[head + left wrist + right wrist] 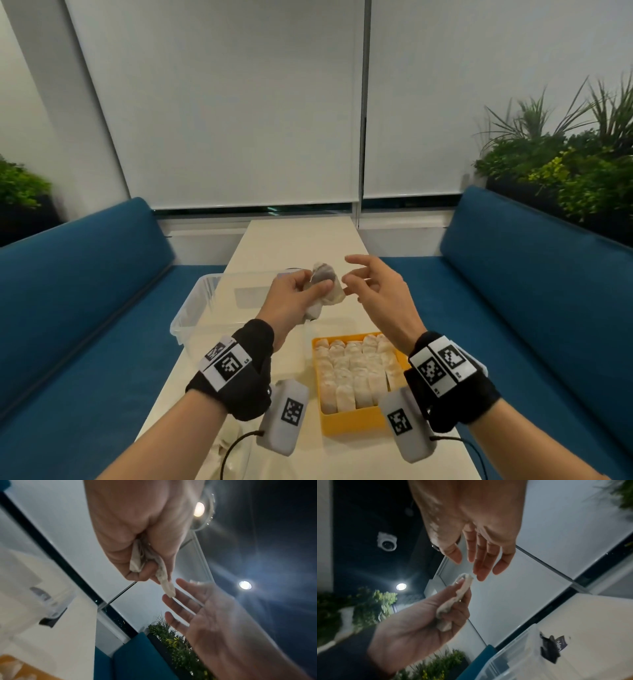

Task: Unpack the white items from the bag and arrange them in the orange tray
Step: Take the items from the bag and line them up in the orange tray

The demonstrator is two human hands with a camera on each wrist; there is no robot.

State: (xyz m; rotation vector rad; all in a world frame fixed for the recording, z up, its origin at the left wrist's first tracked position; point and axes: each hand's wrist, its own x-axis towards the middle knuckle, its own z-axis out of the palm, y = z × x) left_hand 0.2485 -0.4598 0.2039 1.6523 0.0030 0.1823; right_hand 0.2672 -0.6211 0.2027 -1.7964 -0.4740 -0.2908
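Note:
My left hand (301, 291) grips a small bunch of white sachets (325, 291) in the air above the table, thumb pressed on top; the left wrist view shows the white sachets (164, 581) sticking out past the curled fingers. My right hand (363, 277) hovers just to their right, fingers spread and relaxed, holding nothing. In the right wrist view its fingertips (481, 576) are a short gap from the sachets (462, 586). Below, the orange tray (356, 423) holds several rows of white sachets (356, 370). No bag is clearly visible.
A clear plastic bin (191, 315) stands on the table's left, behind my left hand, with a torn dark wrapper (551, 647) beside it. Blue benches (85, 308) flank the narrow cream table (301, 240). Planters stand at both sides.

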